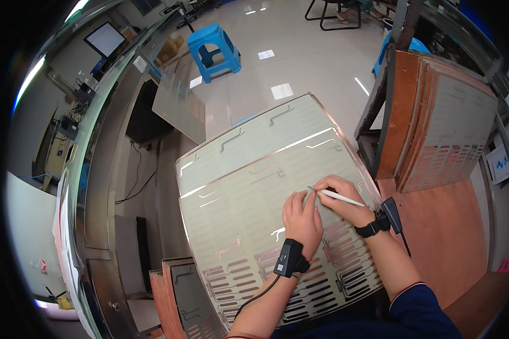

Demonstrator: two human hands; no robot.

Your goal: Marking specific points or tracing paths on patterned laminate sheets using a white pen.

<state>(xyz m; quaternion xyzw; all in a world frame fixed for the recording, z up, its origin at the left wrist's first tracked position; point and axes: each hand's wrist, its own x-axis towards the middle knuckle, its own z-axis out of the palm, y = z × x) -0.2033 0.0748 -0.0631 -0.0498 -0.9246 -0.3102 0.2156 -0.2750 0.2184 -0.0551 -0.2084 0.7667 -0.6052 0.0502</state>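
A large pale green panel [249, 209] with copper-coloured traces and rows of slots lies tilted before me. My right hand [352, 212] is closed around a slim white pen-shaped tool [340, 197], its thin tip pointing left at the panel's surface. The exact kind of tool is too small to make out. Flat on the panel rests my left hand [303, 224], fingers stretched out, with the fingertips close beside the tool's tip. Both wrists wear black straps carrying small dark devices and cables.
Upright panels [441, 130] stand stacked on a reddish board [435, 226] at right. More panels [181, 288] lean at lower left. A blue stool [214, 51] stands beyond. Along the left runs a metal bench [99, 198]; another panel [178, 107] leans near it.
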